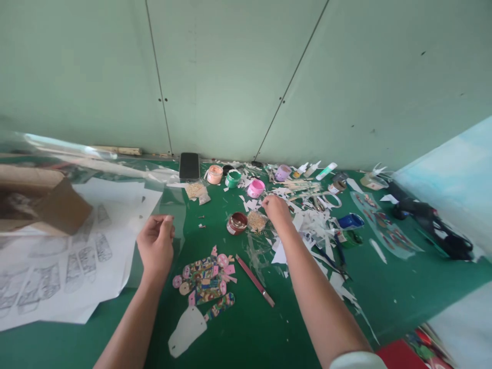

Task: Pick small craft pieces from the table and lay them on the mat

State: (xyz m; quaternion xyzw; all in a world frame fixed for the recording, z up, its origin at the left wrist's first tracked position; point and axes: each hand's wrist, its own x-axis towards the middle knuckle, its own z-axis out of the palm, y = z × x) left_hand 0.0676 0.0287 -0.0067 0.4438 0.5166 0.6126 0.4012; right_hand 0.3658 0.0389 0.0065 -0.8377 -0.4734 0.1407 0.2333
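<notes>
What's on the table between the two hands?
In the head view, between the left hand and right hand lies bare green table, then a brown-red paint pot and a small bag of beads.

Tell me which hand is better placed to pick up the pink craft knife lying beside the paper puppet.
Probably the left. The pink craft knife lies just right of the paper puppet, and the left hand hovers close by. The right hand is stretched farther back, its fingers down among the small bag of beads and paper scraps.

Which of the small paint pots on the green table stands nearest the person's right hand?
The dark red pot, standing alone just left of the right hand; the peach, green and pink pots sit farther back.
</notes>
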